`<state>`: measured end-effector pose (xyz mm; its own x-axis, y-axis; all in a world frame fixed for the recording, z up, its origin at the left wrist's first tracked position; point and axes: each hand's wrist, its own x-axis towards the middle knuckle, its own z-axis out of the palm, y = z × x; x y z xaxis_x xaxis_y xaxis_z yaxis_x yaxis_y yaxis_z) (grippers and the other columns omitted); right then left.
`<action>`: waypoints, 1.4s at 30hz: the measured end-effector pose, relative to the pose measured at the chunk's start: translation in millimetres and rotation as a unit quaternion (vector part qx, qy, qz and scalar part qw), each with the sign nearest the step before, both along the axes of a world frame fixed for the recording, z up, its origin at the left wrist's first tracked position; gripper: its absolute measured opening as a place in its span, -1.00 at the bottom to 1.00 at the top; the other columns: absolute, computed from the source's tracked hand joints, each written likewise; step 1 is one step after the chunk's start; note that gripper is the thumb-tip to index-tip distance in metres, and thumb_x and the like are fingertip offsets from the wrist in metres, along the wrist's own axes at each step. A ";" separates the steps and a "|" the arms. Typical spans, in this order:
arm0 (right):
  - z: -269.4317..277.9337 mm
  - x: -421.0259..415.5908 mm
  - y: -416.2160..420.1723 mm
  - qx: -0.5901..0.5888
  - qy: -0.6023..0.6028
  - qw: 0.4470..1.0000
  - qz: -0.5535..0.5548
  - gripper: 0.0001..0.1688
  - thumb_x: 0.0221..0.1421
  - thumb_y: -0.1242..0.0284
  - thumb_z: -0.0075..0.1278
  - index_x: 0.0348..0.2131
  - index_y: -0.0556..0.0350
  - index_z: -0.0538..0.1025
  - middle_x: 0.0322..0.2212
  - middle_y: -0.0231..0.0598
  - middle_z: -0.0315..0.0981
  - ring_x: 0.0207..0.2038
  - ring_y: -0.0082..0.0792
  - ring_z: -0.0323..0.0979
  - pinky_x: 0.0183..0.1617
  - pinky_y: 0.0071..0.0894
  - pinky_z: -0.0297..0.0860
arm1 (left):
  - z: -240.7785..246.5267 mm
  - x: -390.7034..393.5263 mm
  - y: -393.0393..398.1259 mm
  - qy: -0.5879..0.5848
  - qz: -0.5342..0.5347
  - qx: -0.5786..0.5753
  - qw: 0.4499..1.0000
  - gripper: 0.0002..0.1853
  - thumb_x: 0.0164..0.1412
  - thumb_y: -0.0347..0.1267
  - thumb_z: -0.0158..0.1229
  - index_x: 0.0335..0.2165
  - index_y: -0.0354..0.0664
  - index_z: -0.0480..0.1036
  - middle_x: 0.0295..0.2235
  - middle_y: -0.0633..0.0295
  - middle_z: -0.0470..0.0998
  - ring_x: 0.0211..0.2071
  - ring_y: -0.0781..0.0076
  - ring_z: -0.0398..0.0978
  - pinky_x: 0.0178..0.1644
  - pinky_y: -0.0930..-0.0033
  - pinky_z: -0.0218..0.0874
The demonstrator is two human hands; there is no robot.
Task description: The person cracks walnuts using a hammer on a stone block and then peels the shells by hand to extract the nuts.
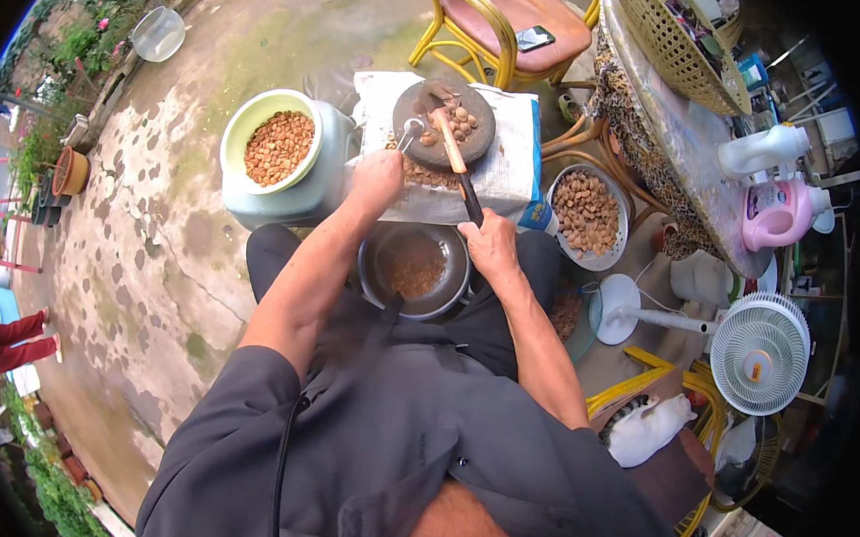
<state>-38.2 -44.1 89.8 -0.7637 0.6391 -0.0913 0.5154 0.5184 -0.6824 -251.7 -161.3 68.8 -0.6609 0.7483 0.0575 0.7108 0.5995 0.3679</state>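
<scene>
My left hand (377, 180) is closed on a thin metal holder (411, 132), whose looped end reaches over the near left edge of a round dark stone slab (443, 152). My right hand (491, 244) grips the black end of a hammer's handle (451, 142); the hammer's head lies over the slab, blurred. Several brown nuts or pits (462, 122) rest on the stone beside the head. The slab stands on a white woven sack (513, 138), with broken shells (427, 175) in front of it. Between my knees is a metal pot (456, 259) with small brown pieces inside.
A light green basin (234, 138) of brown kernels stands at the left, on a bluish plastic container. A white bowl (617, 242) of nuts or shells is at the right. Beyond are a yellow-framed chair (480, 8), a covered table, a fan (757, 351) and a cat (651, 429).
</scene>
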 end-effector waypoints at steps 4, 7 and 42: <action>55.6 5.7 -9.2 -0.016 0.170 0.985 -0.032 -0.70 0.04 0.37 0.11 -0.40 0.34 0.49 -0.62 0.11 0.47 -0.51 0.07 0.50 -0.37 -0.12 0.38 | 3.4 0.7 -3.0 -0.001 -0.011 -0.015 1.000 -0.78 0.08 -0.44 0.01 -0.47 -0.35 0.56 -0.44 -0.19 0.58 -0.34 -0.14 0.59 -0.23 -0.03 0.42; 66.1 13.8 -2.0 -0.091 0.192 0.975 -0.067 -0.79 0.03 0.47 0.14 -0.43 0.31 0.49 -0.65 -0.05 0.47 -0.56 -0.19 0.49 -0.42 -0.26 0.36 | -4.4 -5.0 1.2 -0.065 0.056 -0.010 0.996 -0.75 0.14 -0.39 -0.01 -0.44 -0.32 0.56 -0.44 -0.21 0.57 -0.32 -0.18 0.57 -0.21 -0.05 0.39; 14.6 126.3 10.8 -0.432 0.156 0.838 -0.296 -0.84 0.07 0.49 0.05 -0.50 0.16 0.39 -0.68 -0.37 0.26 -0.73 -0.56 0.25 -0.70 -0.53 0.28 | 15.9 -52.0 37.7 -0.007 0.072 -0.002 0.997 -0.73 0.16 -0.35 -0.01 -0.37 -0.31 0.55 -0.36 -0.19 0.57 -0.25 -0.19 0.55 -0.16 -0.07 0.37</action>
<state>88.1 -33.3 104.5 -0.4096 0.7126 -0.5696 0.2341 -0.5213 -0.8206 -303.6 -123.6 84.7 -0.7616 0.6464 0.0460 0.6130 0.6957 0.3744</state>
